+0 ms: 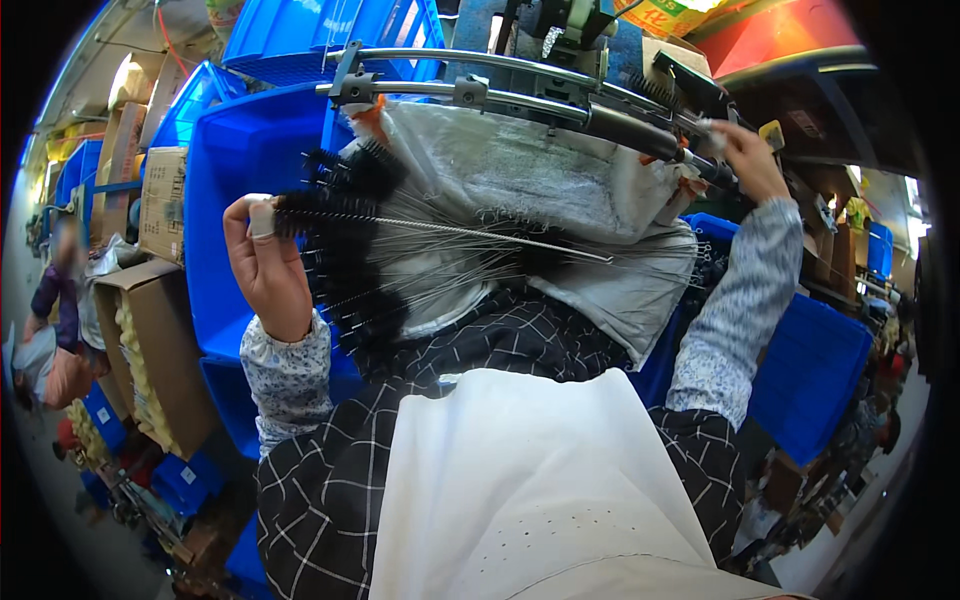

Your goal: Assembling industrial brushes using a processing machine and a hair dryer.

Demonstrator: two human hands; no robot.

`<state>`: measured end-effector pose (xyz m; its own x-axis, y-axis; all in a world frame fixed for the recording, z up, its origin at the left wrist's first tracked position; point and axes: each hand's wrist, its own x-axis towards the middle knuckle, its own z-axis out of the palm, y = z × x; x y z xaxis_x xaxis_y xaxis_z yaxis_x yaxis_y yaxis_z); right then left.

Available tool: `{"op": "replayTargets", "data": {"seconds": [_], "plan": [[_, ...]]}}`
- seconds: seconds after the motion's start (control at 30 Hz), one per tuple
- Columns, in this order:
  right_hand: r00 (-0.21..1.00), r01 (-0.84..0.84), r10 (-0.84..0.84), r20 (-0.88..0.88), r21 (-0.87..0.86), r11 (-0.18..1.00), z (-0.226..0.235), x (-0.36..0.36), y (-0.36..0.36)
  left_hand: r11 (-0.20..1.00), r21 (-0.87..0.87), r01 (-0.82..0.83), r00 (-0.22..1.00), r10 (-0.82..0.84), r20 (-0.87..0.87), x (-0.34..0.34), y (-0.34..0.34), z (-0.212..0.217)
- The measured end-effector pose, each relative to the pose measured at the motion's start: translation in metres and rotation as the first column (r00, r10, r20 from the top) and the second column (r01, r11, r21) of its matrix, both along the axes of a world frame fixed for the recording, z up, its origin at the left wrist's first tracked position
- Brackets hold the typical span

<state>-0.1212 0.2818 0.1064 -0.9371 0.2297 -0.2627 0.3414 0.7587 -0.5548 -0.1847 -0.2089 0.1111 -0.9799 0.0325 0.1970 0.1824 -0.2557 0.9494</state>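
Observation:
My left hand (275, 265), with white tape on a fingertip, pinches a twisted-wire brush (440, 227) at its black-bristled end. Its bare wire stem points right, across a pile of similar brushes (355, 295) lying on my lap with bristles to the left and wires fanned to the right. My right hand (757, 165) is closed at the right end of a machine's metal bars (465, 92); its fingertips are slightly blurred, and what they grip cannot be made out. Grey-white cloth (530, 165) hangs below the bars, behind the brushes.
Blue plastic bins (225, 200) stand at my left, and a blue crate (808, 375) at my right. An open cardboard box (165, 370) with pale contents stands farther left. Another person (65, 290) is at the far left. The machine (570, 45) stands straight ahead.

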Motion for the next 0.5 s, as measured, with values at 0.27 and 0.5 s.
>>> {"op": "replayTargets", "data": {"seconds": [0.27, 0.5], "plan": [[0.845, -0.534, 0.511, -0.155, -0.212, 0.819, 0.016, 0.013, -0.206, 0.911, -0.333, 0.242, 0.97, -0.235, 0.06, 0.035, 0.064, -0.003], [0.878, 0.005, 0.17, -0.447, 0.363, 0.932, -0.035, -0.037, -0.161, 0.725, -0.671, 0.155, 0.988, -0.108, 0.111, 0.017, -0.013, -0.018]]}}
